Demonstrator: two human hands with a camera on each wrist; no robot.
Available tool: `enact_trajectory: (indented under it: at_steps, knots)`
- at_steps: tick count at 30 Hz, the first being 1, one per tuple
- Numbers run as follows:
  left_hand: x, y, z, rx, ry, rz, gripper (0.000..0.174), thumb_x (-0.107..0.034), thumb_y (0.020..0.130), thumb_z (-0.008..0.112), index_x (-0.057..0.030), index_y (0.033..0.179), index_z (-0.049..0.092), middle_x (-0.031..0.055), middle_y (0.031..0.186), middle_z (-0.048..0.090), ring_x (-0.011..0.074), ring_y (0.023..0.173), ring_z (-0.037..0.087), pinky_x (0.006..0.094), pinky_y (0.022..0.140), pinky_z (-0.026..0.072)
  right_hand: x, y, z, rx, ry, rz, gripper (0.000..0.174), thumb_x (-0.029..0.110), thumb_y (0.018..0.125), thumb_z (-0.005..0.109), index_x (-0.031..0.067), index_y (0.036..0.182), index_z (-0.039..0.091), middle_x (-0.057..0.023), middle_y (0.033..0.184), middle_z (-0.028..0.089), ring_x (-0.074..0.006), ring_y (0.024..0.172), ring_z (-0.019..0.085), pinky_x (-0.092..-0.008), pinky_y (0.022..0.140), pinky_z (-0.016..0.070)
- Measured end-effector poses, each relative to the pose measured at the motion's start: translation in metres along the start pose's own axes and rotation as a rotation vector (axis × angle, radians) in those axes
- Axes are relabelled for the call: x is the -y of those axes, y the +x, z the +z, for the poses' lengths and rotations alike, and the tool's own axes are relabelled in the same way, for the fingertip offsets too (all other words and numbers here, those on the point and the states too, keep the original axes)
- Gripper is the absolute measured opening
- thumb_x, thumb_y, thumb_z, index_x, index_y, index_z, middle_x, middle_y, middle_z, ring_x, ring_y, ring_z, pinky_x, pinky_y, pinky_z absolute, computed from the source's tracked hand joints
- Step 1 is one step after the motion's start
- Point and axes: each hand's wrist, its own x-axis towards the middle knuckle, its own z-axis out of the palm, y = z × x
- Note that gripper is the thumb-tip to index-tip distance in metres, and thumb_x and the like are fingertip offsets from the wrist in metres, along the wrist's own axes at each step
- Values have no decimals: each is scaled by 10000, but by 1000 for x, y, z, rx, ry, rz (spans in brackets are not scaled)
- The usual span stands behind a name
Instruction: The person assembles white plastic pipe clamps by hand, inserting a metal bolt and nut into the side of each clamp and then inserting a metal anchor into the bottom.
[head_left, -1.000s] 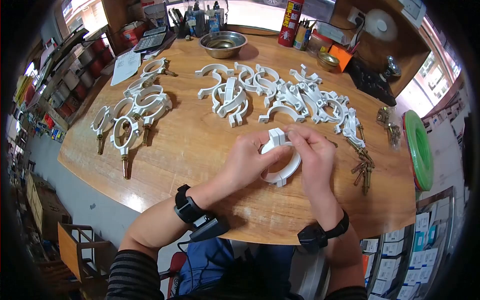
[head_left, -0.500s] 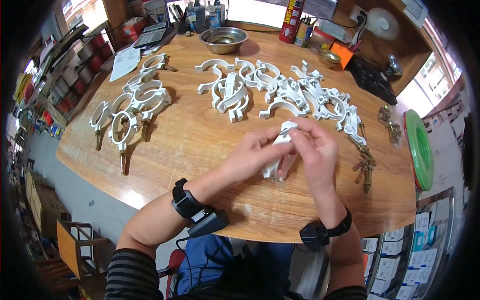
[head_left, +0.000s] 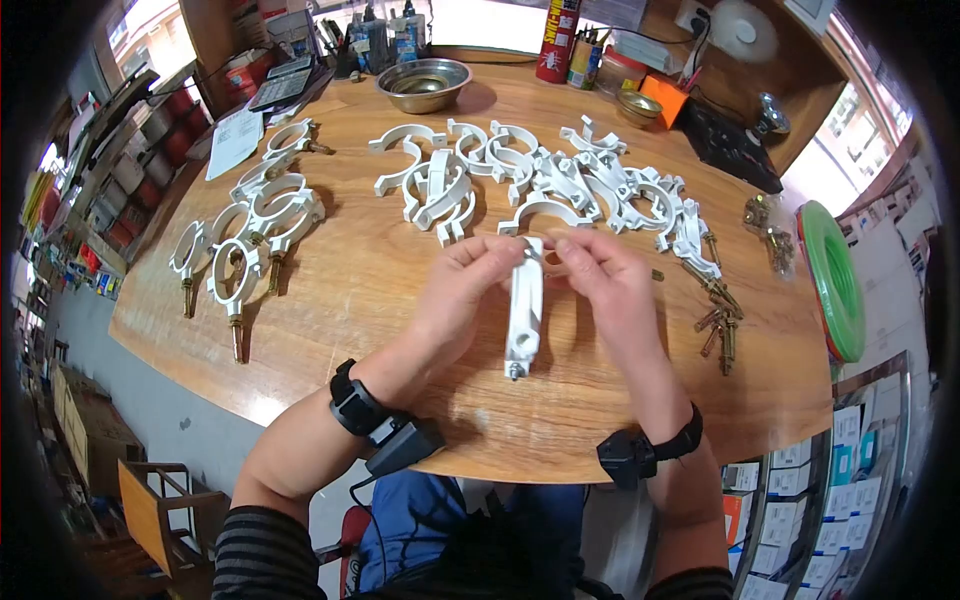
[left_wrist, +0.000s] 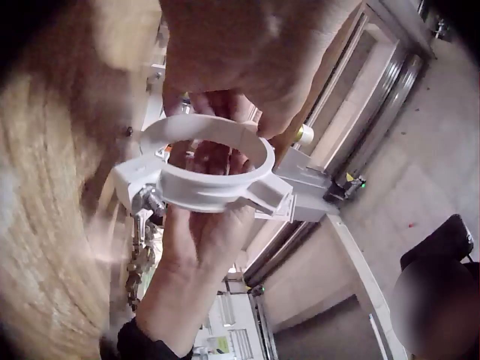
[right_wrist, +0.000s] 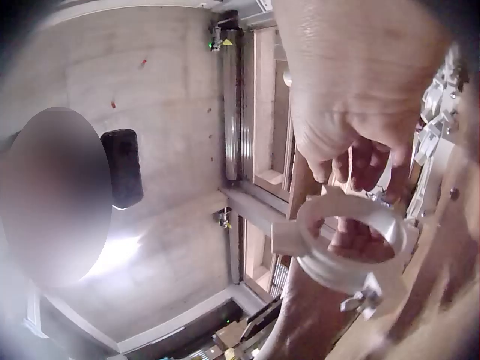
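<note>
A white plastic pipe clamp (head_left: 525, 310) hangs edge-on between the hands, above the table. My left hand (head_left: 450, 295) grips its upper end, thumb laid against the near side. From the right, my right hand (head_left: 615, 290) brings thumb and fingertips together at that same end; the exact contact is partly hidden. A small metal screw (head_left: 515, 372) sits at the lower end. Both wrist views show the clamp as a joined ring (left_wrist: 206, 184), with a screw and wing-shaped metal piece (right_wrist: 352, 301) at one lug.
Loose white clamp halves (head_left: 550, 215) lie in a heap beyond the hands. Assembled clamps with brass-coloured bolts (head_left: 235, 275) lie at left. Several bolts (head_left: 725, 320) are spread at right, near a green coil (head_left: 832, 285). A metal bowl (head_left: 425, 88) stands at the back.
The clamp has turned from face-on to edge-on and swung left, its lower end now towards me with the screw showing. Both hands moved slightly left with it.
</note>
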Motion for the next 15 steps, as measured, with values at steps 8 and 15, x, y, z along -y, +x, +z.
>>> enact_trajectory:
  at_steps: [8,15]
  knots:
    - [-7,1,-1,-70,-88,-185,181,-199,830,530,-25,793,561,35,677,551,102,574,512,232,508,414,-23,10,-30,166,-792,-56,183,137,734,606,17,872,607,-97,781,592,-216,698,582,-309,627,457]
    - [-2,0,-1,-13,-16,-238,146,-194,826,534,-50,829,564,8,697,552,84,587,503,216,510,413,-42,14,-29,217,-1030,-132,146,134,709,610,58,833,623,-93,808,578,-268,784,560,-353,676,442]
